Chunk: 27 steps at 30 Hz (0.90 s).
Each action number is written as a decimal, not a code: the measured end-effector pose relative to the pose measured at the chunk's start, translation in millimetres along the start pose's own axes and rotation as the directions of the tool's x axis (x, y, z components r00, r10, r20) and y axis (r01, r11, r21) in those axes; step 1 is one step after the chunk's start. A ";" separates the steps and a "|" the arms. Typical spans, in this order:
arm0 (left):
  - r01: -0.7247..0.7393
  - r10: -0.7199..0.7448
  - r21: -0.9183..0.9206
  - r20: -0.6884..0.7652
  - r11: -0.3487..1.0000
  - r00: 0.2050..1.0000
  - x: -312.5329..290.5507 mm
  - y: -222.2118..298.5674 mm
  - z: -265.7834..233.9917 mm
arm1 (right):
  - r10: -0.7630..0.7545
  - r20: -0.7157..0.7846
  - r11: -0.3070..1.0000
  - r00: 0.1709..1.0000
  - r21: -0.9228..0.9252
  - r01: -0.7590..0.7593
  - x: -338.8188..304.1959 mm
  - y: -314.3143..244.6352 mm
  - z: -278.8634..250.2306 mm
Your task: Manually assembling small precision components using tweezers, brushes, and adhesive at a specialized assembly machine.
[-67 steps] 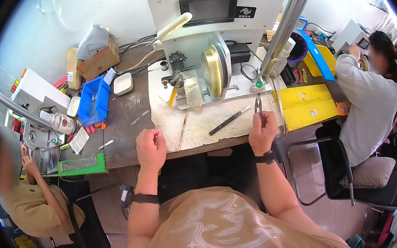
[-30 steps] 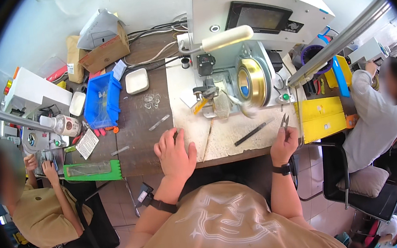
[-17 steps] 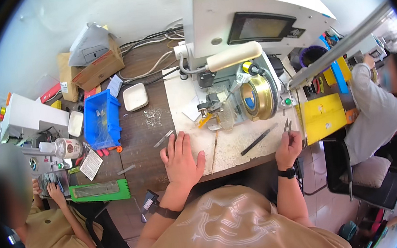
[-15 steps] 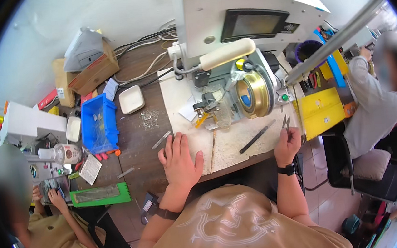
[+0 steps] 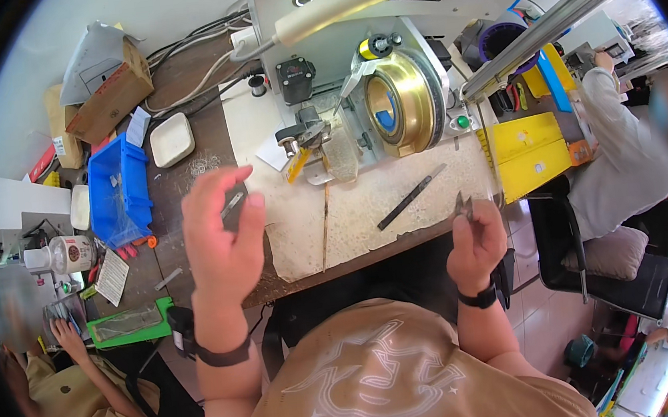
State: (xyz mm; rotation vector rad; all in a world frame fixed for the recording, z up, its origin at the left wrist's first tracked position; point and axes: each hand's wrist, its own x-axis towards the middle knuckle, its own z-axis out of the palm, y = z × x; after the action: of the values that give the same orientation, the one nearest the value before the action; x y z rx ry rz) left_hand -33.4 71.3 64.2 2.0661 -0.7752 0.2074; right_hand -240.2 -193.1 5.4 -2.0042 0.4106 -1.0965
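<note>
My left hand (image 5: 223, 239) is raised over the table's left part, thumb and fingers apart, holding nothing. Through the gap between thumb and fingers I see a thin metal strip (image 5: 231, 205) that seems to lie on the tabletop. My right hand (image 5: 476, 247) is closed round a small two-jawed metal tool (image 5: 462, 204), like pliers or snips; its jaws point away from me and its handles are hidden in the fist. A slim dark-handled tool (image 5: 412, 197) lies on the pale worn sheet (image 5: 298, 252) between my hands.
A machine with a gold wheel (image 5: 400, 104) and a cream padded arm (image 5: 335, 7) stands ahead. On the left are a blue bin (image 5: 119, 189), a white dish (image 5: 172, 140) and tangled clear scraps (image 5: 203, 165). Yellow trays (image 5: 530, 153) sit right. People work on both sides.
My left hand has lifted off the tabletop and moved left, its thumb and fingers now curved apart. The right hand still grips the two-jawed tool. The whole view has shifted.
</note>
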 end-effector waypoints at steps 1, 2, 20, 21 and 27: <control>0.006 -0.006 0.003 0.002 1.000 1.000 10.2 1.4 -2.9 | -0.015 0.068 0.996 0.998 0.084 0.010 -0.3 -10.9 1.8; -0.004 0.005 -0.024 0.064 1.000 0.998 20.6 2.1 -4.8 | -0.024 0.148 0.994 0.989 0.105 0.008 0.4 -19.2 3.5; -0.077 0.196 -0.236 0.536 0.969 0.821 113.8 -6.4 21.5 | 0.325 0.523 0.887 0.788 0.119 -0.445 41.9 -77.1 79.6; -0.075 0.200 -0.244 0.540 0.967 0.817 113.7 -8.0 24.2 | 0.333 0.519 0.887 0.787 0.111 -0.449 43.2 -76.4 83.7; -0.131 0.252 -0.256 0.525 0.958 0.813 119.2 -3.9 25.4 | 0.067 0.344 0.990 0.936 -0.142 -0.019 49.2 -63.7 106.8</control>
State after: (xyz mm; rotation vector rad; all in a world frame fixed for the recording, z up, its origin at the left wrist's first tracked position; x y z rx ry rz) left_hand 59.5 -0.7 96.6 1.8509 -1.3039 -0.3753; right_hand -130.7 -130.2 49.2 -2.2454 0.3469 -0.6791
